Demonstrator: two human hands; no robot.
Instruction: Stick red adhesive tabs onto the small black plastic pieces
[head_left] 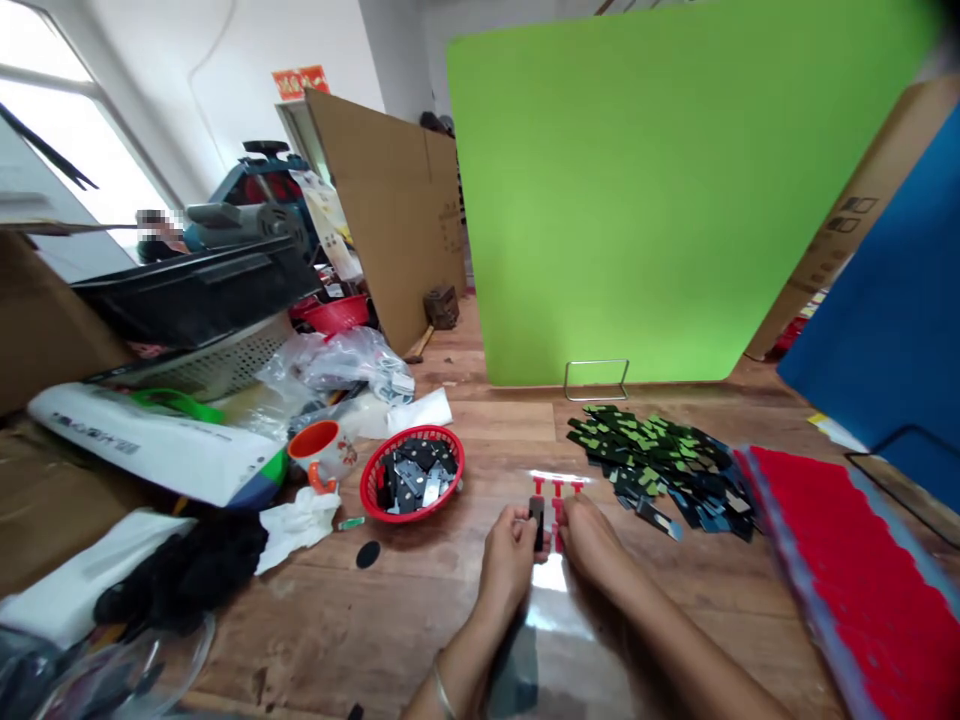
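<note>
My left hand (512, 552) is closed on a small dark flat piece (538, 527), held upright between thumb and fingers. Close beside it, my right hand (594, 540) has its fingers bent together at a group of small red T-shaped tabs (557, 489). The tabs lie on a shiny clear sheet (550, 576) on the wooden table. Whether the right fingertips pinch one of the tabs is hidden by the hand. Left of my hands, a red basket (412, 517) holds dark and grey flat pieces. To the right lies a heap of black and green flat pieces (652, 450).
A red sheet (847, 560) lies at the right, near a blue panel (885, 330). A green board (637, 200) with a wire stand (597, 380) rises behind. Left are an orange mug (313, 442), crumpled tissue (298, 525), a black disc (367, 555) and plastic bags. Someone is far left.
</note>
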